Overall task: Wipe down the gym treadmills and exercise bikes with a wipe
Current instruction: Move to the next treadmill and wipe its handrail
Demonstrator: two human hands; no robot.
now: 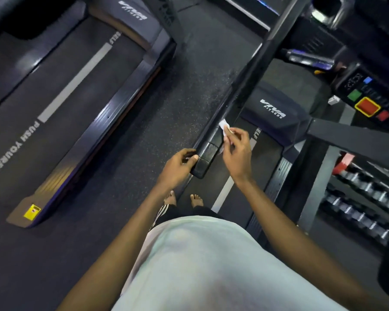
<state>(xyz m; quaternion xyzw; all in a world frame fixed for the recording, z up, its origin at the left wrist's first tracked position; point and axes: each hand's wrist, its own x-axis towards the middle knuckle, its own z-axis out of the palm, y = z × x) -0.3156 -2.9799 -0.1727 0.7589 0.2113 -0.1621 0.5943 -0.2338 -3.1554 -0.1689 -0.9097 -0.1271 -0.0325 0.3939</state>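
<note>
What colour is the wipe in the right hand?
White; the head view shows the wipe pinched by the right hand against the black handrail.

Both arms are reaching forward — the left hand [180, 163] is gripping the handrail [206, 157], the right hand [236, 149] pinching the wipe [224, 125].

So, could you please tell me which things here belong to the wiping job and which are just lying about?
Job: wipe, pinched in the right hand; handrail, gripped by the left hand; near treadmill; far treadmill.
Lying about: dumbbells, at the right.
</note>
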